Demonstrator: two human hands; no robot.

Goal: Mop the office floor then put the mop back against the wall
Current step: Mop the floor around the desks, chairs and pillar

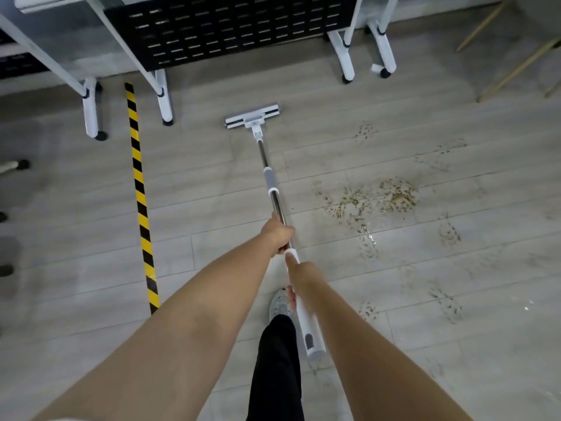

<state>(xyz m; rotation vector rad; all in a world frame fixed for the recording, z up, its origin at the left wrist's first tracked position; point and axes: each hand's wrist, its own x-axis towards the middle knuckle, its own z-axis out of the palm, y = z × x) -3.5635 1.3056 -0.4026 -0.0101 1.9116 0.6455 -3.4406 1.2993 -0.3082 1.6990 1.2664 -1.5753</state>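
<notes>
Both hands (279,233) clench mop (271,189); table legs (164,98) beside head, mud (373,199) right.

Seen from above, a person with both forearms bare, the left hand (277,235) and right hand (303,276) without gloves, rings or a watch. Just beside the right hand, a leg in black trousers (276,369) ends in a pale grey, laced sports shoe (280,305). No sleeve cuffs visible.
</notes>
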